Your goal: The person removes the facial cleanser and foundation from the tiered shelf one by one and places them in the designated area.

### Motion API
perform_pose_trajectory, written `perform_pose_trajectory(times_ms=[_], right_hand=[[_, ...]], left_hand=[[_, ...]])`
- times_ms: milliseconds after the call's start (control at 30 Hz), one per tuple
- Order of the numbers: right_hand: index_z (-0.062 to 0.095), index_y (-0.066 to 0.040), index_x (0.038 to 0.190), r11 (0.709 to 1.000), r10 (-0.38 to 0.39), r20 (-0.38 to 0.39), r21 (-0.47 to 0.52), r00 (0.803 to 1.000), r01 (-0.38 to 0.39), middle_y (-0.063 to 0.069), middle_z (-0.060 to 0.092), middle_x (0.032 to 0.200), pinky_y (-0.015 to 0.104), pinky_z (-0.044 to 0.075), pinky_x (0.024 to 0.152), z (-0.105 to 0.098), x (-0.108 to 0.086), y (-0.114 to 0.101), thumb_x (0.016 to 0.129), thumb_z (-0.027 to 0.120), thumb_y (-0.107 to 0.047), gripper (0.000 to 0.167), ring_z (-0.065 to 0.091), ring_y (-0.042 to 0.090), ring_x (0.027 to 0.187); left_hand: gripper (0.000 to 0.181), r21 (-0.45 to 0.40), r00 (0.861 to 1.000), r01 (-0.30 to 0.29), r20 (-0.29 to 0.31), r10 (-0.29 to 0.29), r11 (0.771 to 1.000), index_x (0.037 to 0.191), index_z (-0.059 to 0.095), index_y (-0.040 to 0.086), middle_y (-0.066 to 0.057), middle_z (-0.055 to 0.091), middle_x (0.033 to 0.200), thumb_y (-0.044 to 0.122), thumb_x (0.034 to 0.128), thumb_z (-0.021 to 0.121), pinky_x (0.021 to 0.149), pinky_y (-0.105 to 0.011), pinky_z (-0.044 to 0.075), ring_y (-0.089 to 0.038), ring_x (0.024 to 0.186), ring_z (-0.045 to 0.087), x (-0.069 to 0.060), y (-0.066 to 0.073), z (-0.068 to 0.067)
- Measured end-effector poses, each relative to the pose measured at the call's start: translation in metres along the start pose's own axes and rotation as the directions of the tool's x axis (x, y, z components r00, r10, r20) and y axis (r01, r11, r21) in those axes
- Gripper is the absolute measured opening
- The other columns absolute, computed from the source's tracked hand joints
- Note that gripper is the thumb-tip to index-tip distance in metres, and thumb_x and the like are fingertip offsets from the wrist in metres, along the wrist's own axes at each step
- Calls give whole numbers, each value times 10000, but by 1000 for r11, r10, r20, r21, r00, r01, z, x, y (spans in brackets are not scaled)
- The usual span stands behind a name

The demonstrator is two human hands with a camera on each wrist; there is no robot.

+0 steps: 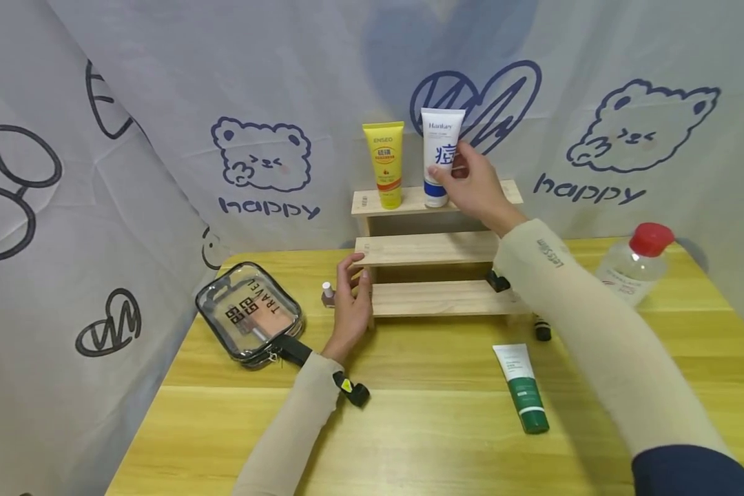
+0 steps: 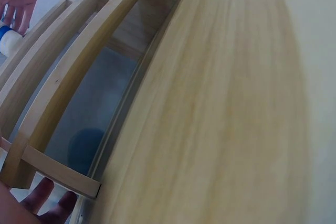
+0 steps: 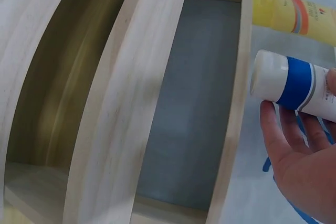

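A white tube with a blue band (image 1: 435, 138) stands upright at the top tier of the wooden three-tier rack (image 1: 434, 299), pinched by my right hand (image 1: 474, 187) from its right side. Beside it on the left, a yellow tube (image 1: 385, 165) stands apart on the same tier. My left hand (image 1: 352, 310) touches the rack's left end, its fingers up along the side. In the left wrist view, fingertips (image 2: 44, 195) lie by the rack's end piece. The right wrist view shows the white tube's cap (image 3: 270, 76) close to the top board, with fingers under the tube.
A clear travel pouch (image 1: 251, 313) lies at the left, with a small bottle (image 1: 328, 295) by my left hand. A green and white tube (image 1: 523, 389) lies in front on the right. A red-capped bottle (image 1: 636, 265) stands at the far right; a black-ended item (image 1: 542, 328) is near my right sleeve.
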State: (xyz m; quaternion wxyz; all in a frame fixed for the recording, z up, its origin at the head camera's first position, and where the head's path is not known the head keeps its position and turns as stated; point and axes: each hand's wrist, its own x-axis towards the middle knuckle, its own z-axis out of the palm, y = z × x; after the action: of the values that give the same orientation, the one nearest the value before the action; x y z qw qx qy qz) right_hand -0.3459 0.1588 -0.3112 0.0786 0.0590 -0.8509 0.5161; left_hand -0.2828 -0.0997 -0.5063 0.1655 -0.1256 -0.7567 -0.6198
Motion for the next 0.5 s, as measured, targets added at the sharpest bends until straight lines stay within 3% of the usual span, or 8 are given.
perform_pose_trajectory(times_ms=[100, 167, 367, 500], right_hand=[[489, -75, 1559, 1000, -11, -9, 16, 1000, 12, 190, 625, 1457, 446, 482, 1194, -3, -4, -2, 1110, 643, -332, 540, 603, 301, 1304], [490, -78, 1558, 999, -16, -15, 29, 1000, 16, 187, 633, 1467, 440, 483, 1197, -6, -7, -3, 1107, 649, -330, 541, 609, 294, 1307], [494, -95, 1562, 999, -6, -17, 45, 1000, 7, 174, 637, 1482, 427, 499, 1166, -15, -19, -7, 1103, 649, -364, 555, 617, 282, 1299], [503, -91, 1548, 1000, 0, -24, 20, 1000, 0, 169, 641, 1440, 399, 514, 1084, -24, -33, -4, 1103, 644, -372, 545, 617, 270, 1244]], left_hand=[[370, 26, 1000, -20, -9, 21, 999, 1544, 477, 221, -164, 568, 1542, 212, 1174, 465, 1031, -430, 563, -328, 1378, 612, 0, -3, -1], [375, 23, 1000, 7, -5, -7, 1000, 1549, 468, 207, -171, 567, 1548, 201, 1174, 464, 1061, -475, 555, -348, 1398, 602, -3, 7, -1], [384, 0, 998, 60, 12, -60, 998, 1558, 450, 203, -173, 566, 1551, 156, 1177, 461, 1114, -554, 524, -348, 1438, 579, -3, 11, -2], [378, -14, 998, 62, 14, -62, 998, 1554, 464, 206, -192, 574, 1544, 158, 1179, 464, 1117, -591, 514, -394, 1426, 587, -2, 12, -1]])
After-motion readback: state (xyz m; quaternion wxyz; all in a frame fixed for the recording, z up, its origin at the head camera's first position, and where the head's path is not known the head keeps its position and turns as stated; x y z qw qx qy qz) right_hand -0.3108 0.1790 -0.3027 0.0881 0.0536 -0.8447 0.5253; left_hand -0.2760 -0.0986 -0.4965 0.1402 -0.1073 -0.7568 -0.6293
